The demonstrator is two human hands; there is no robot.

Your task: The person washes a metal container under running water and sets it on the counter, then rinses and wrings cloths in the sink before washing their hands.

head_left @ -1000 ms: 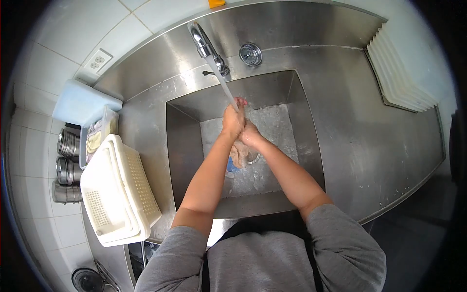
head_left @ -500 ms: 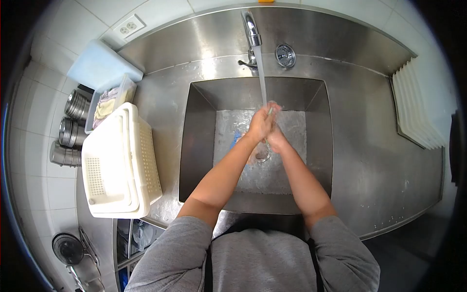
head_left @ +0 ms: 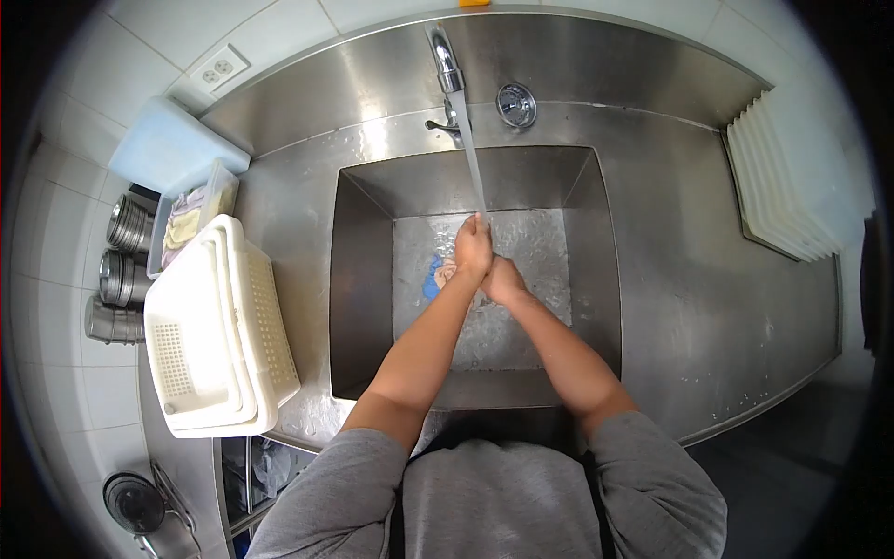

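Sink [head_left: 358, 298], water running

Water stream [head_left: 473, 154] from the faucet [head_left: 447, 70] fell onto my left hand [head_left: 473, 247]. My right hand [head_left: 504, 281] touched it near the wrist. Fingers appeared curled; whether they gripped anything, I could not tell. Blue cloth [head_left: 431, 279] and beige cloth [head_left: 444, 272] lay beside my left hand, partly hidden.

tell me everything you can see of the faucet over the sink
The faucet is shiny, chrome-looking metal, mounted on the steel ledge behind the sink. Its curved spout leans out toward the basin and ends in a thicker collar. A small lever with a dark tip points left from the base, which the spout and water partly hide. It is running: a steady stream falls at a slant onto the left hand. Neither hand touches the faucet itself.
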